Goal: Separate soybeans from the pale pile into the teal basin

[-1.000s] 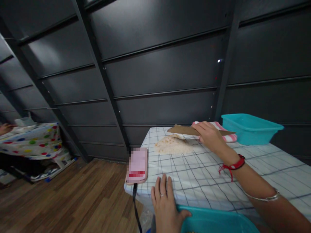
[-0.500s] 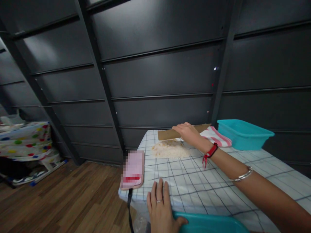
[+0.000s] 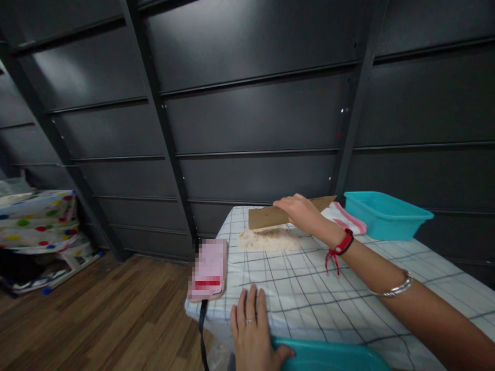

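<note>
My right hand (image 3: 299, 212) reaches across the table and grips a flat strip of brown cardboard (image 3: 270, 216), held on edge behind a pale heap of grain (image 3: 268, 239) on the checked tablecloth (image 3: 328, 293). My left hand (image 3: 252, 332) rests at the near table edge, fingers flat on the cloth and thumb on the rim of a teal tub (image 3: 328, 358). A ring shows on the left hand. A red thread band and a metal bangle sit on my right arm.
A second teal tub (image 3: 384, 215) stands at the far right, with a pink striped cloth (image 3: 346, 217) beside it. A pink phone (image 3: 208, 269) with a black strap lies at the table's left corner. A polka-dot covered table (image 3: 34, 219) stands at far left on the wooden floor.
My right hand has carried the cardboard leftward and turned it up on edge behind the grain heap. The view has shifted slightly right. My left hand stays put.
</note>
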Demonstrator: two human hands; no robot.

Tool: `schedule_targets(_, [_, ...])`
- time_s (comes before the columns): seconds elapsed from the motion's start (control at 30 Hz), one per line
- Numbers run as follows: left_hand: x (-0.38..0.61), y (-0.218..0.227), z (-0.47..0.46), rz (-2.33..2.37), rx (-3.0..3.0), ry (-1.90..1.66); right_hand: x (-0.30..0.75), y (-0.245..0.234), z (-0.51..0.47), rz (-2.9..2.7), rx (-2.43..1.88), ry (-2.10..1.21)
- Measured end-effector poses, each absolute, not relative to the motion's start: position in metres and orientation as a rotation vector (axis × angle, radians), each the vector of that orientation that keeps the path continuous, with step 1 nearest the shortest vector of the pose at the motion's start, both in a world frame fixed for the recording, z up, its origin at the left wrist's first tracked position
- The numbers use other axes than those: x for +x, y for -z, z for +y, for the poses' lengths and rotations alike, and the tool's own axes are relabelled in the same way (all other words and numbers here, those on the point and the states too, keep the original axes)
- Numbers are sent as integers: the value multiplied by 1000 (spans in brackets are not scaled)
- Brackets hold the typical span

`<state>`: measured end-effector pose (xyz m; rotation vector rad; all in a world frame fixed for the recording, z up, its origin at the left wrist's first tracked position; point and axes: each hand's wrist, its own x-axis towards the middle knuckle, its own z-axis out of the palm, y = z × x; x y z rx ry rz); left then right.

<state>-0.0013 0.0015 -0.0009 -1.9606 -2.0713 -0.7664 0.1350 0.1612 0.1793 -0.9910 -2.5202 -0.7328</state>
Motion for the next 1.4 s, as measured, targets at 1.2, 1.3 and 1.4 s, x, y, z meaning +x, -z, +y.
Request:
schedule_targets(1.2, [-18, 17, 6, -1916, -2111, 751, 164, -160, 108, -2494, -662, 730])
schedule_targets(1.3, [-16, 16, 4, -1925, -2053, 754, 167, -162, 104, -2483, -675, 765])
schedule_targets(1.4, [-9, 9, 1, -1971, -1949, 781, 165, -162, 103, -2478, -721, 832])
